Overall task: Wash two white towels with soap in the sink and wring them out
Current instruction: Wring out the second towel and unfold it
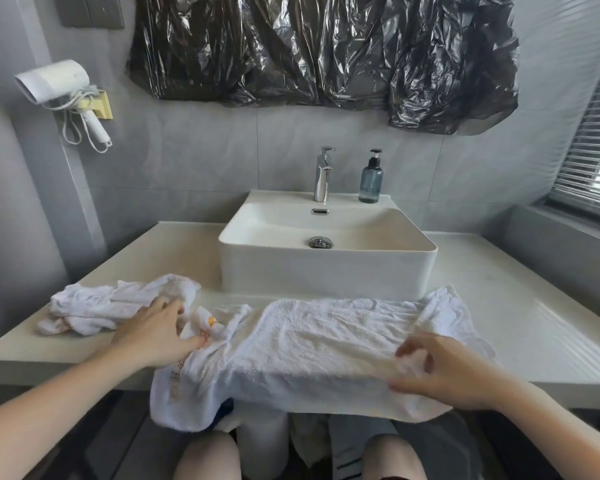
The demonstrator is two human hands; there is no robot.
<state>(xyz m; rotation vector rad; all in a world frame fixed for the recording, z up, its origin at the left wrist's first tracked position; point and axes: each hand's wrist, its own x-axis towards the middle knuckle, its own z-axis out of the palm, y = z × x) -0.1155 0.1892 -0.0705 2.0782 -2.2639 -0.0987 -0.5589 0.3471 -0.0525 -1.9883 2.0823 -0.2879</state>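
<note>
A large white towel [312, 344] lies spread along the counter's front edge, its near side hanging over. My left hand [156, 334] pinches its bunched left end, where a small orange mark shows. My right hand [444, 372] grips a fold at its right end with curled fingers. A second white towel [111, 303], crumpled, lies on the counter at the left, just behind my left hand. The white basin sink [326, 268] stands behind the towels, dry inside, with a chrome tap [323, 174] and a blue soap pump bottle [371, 180] on its back rim.
The pale counter [520, 299] stretches to both sides of the sink. A white hair dryer [59, 88] hangs on the left wall. Black plastic sheeting [326, 50] covers the wall above. A window with blinds [593, 147] is at the right. My knees show under the counter.
</note>
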